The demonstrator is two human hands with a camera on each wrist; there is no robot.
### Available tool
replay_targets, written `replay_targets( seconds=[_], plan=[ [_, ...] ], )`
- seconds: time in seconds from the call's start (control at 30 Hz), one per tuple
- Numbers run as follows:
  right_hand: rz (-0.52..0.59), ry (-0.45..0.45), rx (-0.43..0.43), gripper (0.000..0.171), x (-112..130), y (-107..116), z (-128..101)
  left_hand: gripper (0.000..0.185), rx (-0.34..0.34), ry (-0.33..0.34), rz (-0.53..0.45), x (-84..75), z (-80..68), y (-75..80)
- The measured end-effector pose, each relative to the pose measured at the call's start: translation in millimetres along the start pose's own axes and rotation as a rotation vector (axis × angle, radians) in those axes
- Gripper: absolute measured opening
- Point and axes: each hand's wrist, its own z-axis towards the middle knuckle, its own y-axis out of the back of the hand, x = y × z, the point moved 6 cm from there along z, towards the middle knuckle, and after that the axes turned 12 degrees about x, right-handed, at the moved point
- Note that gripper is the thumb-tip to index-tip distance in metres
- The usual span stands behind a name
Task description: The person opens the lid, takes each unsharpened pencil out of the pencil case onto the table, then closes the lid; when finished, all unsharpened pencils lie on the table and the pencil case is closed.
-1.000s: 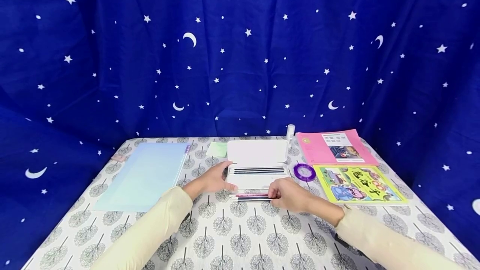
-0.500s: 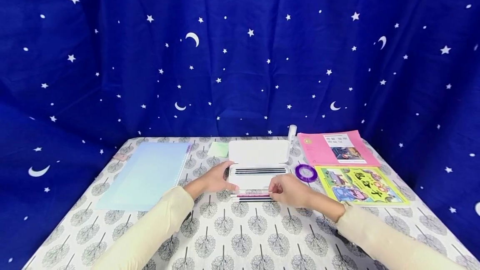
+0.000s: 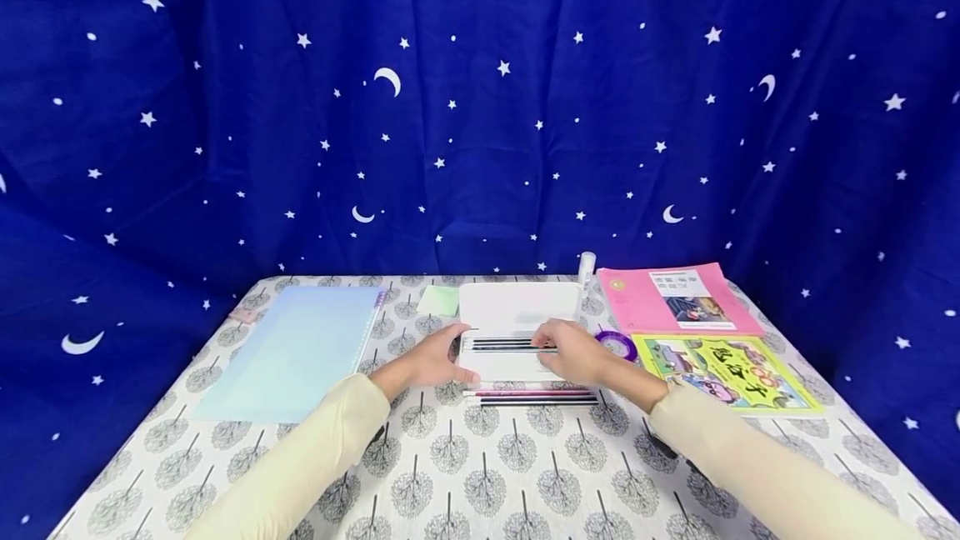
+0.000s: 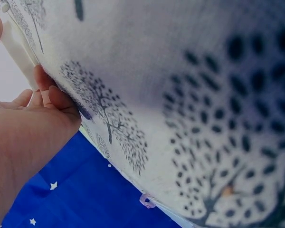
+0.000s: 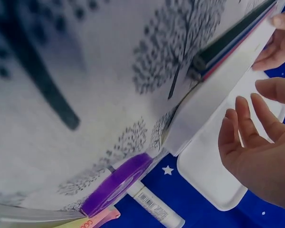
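An open white pencil case (image 3: 517, 369) lies in the middle of the table, its lid (image 3: 517, 307) tipped back. Several dark pencils (image 3: 501, 343) lie inside it. My left hand (image 3: 433, 357) grips the case's left end, thumb at the front edge and fingers behind. Over the right part of the case is my right hand (image 3: 572, 352), its fingers near the ends of the pencils inside. The right wrist view shows this hand's fingers loosely bent and apart, with nothing visible between them. A row of pencils (image 3: 536, 398), one of them pink, lies along the case's front.
A purple tape roll (image 3: 617, 346) and a white tube (image 3: 587, 268) stand close on the right. Beyond lie a pink book (image 3: 678, 302) and a yellow book (image 3: 723, 373). A pale blue folder (image 3: 292, 352) and green sticky notes (image 3: 438, 300) are left.
My right hand has left the right end of the front pencils and moved up over the open case. The left hand keeps its place on the case. The head view has shifted slightly.
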Motion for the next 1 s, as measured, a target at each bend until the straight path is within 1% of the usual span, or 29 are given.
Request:
replay_targets(
  seconds=[0.1,0.2,0.3,0.43,0.53,0.63,0.87,1.0],
  plan=[
    [0.003,-0.011,0.023,0.012,-6.9,-1.9,5.7,0.101,0.001,-0.003,-0.003,1.0,1.0,-1.0],
    [-0.006,-0.007,0.063,0.007,-12.1,-5.4,9.2,0.101,0.003,0.000,-0.007,1.9,1.4,-2.0],
    [0.022,-0.004,0.096,0.006,-16.6,-7.9,11.6,0.101,0.008,0.002,-0.013,2.1,1.3,-2.5],
    [0.055,0.007,0.106,0.007,-20.7,-7.8,15.1,0.102,0.003,0.001,-0.014,1.0,0.6,-1.5],
    [0.040,0.033,0.101,0.007,-20.8,-6.8,18.2,0.101,-0.002,0.001,-0.014,0.3,0.2,-0.3],
    [0.025,0.037,0.105,0.009,-21.0,-7.4,20.7,0.100,-0.004,-0.002,-0.013,-0.1,-0.1,0.3],
    [0.030,-0.015,0.145,0.018,-23.4,-12.8,23.0,0.100,0.000,0.003,-0.001,0.5,0.2,0.1],
    [0.017,-0.003,0.161,0.021,-21.3,-13.1,22.4,0.100,-0.003,0.004,0.003,1.1,0.8,0.1]
  ],
)
